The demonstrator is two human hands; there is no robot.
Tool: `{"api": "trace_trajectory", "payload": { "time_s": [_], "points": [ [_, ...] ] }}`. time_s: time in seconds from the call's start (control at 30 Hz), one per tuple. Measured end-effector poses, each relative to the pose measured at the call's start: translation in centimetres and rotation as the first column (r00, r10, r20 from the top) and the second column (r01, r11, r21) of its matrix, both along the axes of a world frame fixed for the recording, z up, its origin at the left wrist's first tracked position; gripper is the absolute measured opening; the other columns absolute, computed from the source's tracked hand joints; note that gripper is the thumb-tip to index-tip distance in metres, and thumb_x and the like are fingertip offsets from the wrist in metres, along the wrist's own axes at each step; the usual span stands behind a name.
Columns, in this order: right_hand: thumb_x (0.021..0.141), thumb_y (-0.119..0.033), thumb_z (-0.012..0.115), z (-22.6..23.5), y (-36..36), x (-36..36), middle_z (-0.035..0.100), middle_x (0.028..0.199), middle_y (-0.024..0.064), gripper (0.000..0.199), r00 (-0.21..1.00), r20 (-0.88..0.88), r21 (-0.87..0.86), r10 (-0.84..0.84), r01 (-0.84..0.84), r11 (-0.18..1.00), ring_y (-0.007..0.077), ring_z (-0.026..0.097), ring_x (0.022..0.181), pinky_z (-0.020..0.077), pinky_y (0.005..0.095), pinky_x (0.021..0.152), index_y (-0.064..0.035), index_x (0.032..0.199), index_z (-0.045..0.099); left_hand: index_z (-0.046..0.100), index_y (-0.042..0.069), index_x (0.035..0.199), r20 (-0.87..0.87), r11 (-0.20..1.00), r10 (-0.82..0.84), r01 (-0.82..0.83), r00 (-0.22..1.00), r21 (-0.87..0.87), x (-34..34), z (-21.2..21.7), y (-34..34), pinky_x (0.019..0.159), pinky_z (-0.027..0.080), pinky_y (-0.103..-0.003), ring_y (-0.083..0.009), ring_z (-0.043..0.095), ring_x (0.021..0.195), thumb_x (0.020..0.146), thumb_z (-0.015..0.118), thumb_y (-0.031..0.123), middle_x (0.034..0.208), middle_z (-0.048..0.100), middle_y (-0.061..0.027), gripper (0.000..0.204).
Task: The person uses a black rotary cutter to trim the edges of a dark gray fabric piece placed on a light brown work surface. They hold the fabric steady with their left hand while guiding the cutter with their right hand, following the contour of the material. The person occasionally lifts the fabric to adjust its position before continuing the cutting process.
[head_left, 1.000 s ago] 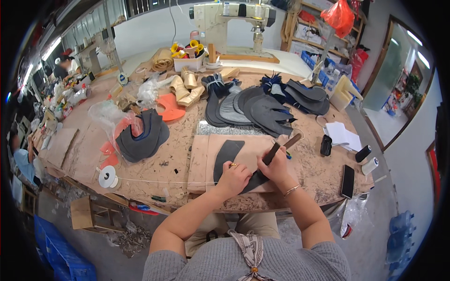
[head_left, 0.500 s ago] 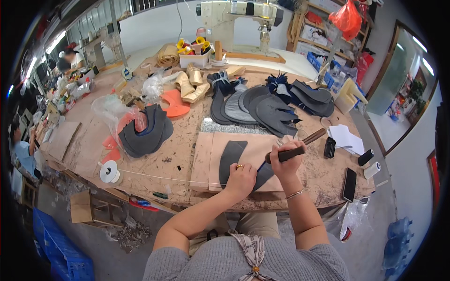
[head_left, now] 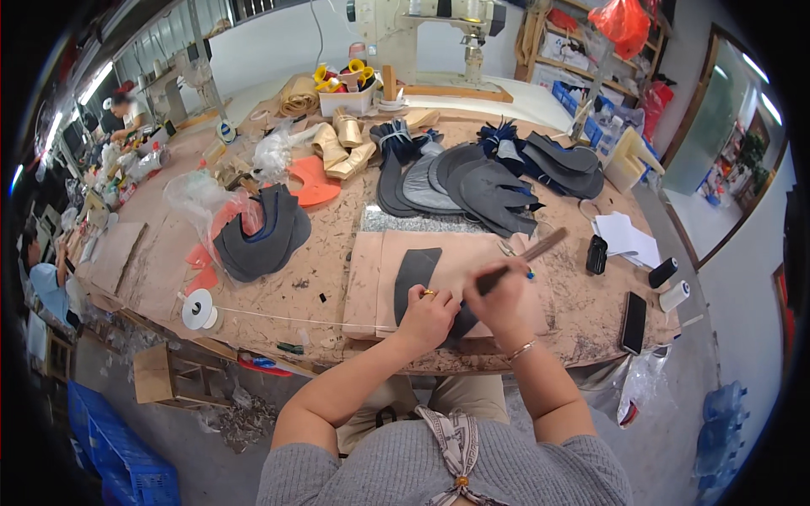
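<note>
A curved dark grey shoe-upper piece (head_left: 415, 274) lies on the pale board (head_left: 364, 295) in front of me. My left hand (head_left: 428, 319), with a ring on one finger, is closed with bent fingers at its lower part, pressing it down. My right hand (head_left: 499, 305), blurred by motion, is closed round a tool with a brown wooden handle (head_left: 542, 246), just right of the left hand. That tool's working end cannot be made out. A thin white cord (head_left: 295, 322) runs from a white spool (head_left: 199, 310) on the left toward my left hand.
Stacks of dark grey cut pieces lie at the left (head_left: 263, 236) and at the back (head_left: 472, 187). A phone (head_left: 632, 322), thread cones (head_left: 673, 296) and a black case (head_left: 596, 255) are at the right. A sewing machine (head_left: 405, 38) stands behind.
My right hand has dropped slightly and shifted left, the brown handle moving with it. My left hand has moved slightly left, staying at the grey piece. The view has shifted a little.
</note>
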State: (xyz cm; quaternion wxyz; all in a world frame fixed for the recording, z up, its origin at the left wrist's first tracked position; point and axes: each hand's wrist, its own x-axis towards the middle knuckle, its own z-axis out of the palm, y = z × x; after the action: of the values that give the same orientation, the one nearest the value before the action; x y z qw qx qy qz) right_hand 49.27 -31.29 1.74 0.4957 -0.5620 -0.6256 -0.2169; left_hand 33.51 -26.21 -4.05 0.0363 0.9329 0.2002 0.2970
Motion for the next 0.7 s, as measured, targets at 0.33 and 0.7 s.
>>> {"api": "trace_trajectory", "payload": {
  "time_s": [0.33, 0.7],
  "points": [
    [0.074, -0.01, 0.077, 0.7, 0.1, -0.2, 0.057, 0.071, 0.0021, 0.019, 0.992, -0.11, 0.174, -0.059, 0.077, 0.982, 0.0251, 0.055, 0.073, 0.0358, 0.0411, 0.083, -0.0115, 0.078, 0.058, 0.063, 0.013, 0.093, 0.003, 0.998, 0.03, -0.03, 1.0, -0.058, 0.2, -0.4, -0.3, 0.091, 0.034, -0.045, -0.0226, 0.061, 0.095, 0.083, 0.068, 0.016, 0.094, 0.06, -0.0036, 0.011],
    [0.074, -0.012, 0.077, -2.3, 0.4, -0.1, 0.06, 0.071, 0.0032, 0.018, 0.996, -0.073, -0.087, -0.059, 0.052, 0.995, 0.027, 0.058, 0.074, 0.0367, 0.0416, 0.082, -0.0101, 0.075, 0.059, 0.065, 0.009, 0.099, 0.102, 0.98, 0.026, -0.006, 0.994, -0.197, -7.7, 0.0, 0.1, 0.081, 0.046, -0.04, -0.0271, 0.059, 0.094, 0.079, 0.076, 0.018, 0.097, 0.061, -0.0073, 0.025]
  ]
}}
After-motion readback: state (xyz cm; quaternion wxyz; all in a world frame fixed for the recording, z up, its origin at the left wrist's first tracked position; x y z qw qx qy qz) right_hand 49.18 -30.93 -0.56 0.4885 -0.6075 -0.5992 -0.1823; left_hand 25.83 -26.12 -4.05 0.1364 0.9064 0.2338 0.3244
